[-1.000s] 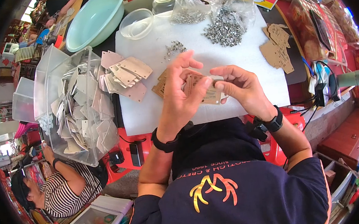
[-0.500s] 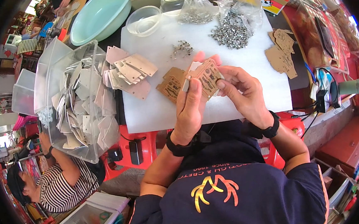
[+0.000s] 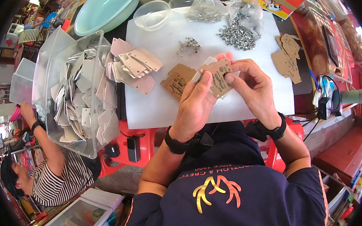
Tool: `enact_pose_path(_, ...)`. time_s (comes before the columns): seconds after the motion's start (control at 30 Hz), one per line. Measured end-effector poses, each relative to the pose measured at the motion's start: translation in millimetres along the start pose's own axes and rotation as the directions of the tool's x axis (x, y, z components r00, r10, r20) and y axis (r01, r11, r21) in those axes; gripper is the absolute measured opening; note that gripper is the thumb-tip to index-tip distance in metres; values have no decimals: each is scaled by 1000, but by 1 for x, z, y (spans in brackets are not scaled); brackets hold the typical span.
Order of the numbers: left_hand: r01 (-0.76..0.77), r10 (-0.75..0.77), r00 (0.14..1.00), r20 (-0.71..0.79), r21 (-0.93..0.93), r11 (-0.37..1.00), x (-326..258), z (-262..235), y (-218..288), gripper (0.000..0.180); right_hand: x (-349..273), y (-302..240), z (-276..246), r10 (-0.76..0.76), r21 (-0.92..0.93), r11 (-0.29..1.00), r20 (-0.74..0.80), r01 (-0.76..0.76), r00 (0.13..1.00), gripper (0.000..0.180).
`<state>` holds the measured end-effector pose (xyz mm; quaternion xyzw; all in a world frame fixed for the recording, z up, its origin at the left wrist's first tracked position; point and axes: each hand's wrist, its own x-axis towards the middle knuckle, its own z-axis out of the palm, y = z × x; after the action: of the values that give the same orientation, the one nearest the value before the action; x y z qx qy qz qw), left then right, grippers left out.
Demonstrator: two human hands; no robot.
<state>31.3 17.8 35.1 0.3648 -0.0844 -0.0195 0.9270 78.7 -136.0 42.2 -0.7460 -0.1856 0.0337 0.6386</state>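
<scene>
My left hand (image 3: pixel 195 105) grips a few small brown printed cardboard cards (image 3: pixel 218 77), held over the white foam sheet (image 3: pixel 147 111). The thumb of my right hand (image 3: pixel 254 87) presses the right edge of the front card, with curled fingers behind it. A dark spot shows by that thumb; whether it is a hole or a small part, I cannot make out. Left of my hands lie more brown cards (image 3: pixel 174 80), overlapping. Beyond them is a small heap of metal fasteners (image 3: pixel 190 46). A larger heap of shiny metal pieces (image 3: pixel 239 36) spreads from a plastic bag (image 3: pixel 247 9).
At left stands a clear bin (image 3: pixel 92 150) of pale cards, beside a loose stack of pale cards (image 3: pixel 134 68). A pale green basin (image 3: pixel 106 11) and clear tub (image 3: pixel 152 16) sit at the back. Brown cut-outs (image 3: pixel 287 59) lie right. Another person (image 3: pixel 57 176) is at far left.
My hands and the held cards have shifted slightly right in the view, still gripping. The whole scene has tilted a little. The other person's arm has reached up toward something pink.
</scene>
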Motion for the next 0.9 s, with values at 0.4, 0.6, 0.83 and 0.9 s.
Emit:
enact_pose_path(0.4, 154, -186, 981, -46, -388, 909, 2, 2, 15, 72, 11, -24, -18, 194, -6, 981, 28, -194, 981, 14)
enact_pose_path(0.6, 180, -230, 971, -65, -434, 883, 3, -5, 10, 73, 9, -16, -6, 116, 10, 993, 97, -117, 989, 14)
enact_pose_path(0.83, 160, -207, 975, -76, -404, 901, 3, -2, 12, 72, 8, -17, -2, 71, -86, 994, 129, -61, 989, 14)
enact_pose_path(0.9, 161, -207, 976, -73, -406, 900, 2, -2, 13, 73, 8, -17, -1, 32, -132, 991, 126, -15, 992, 15)
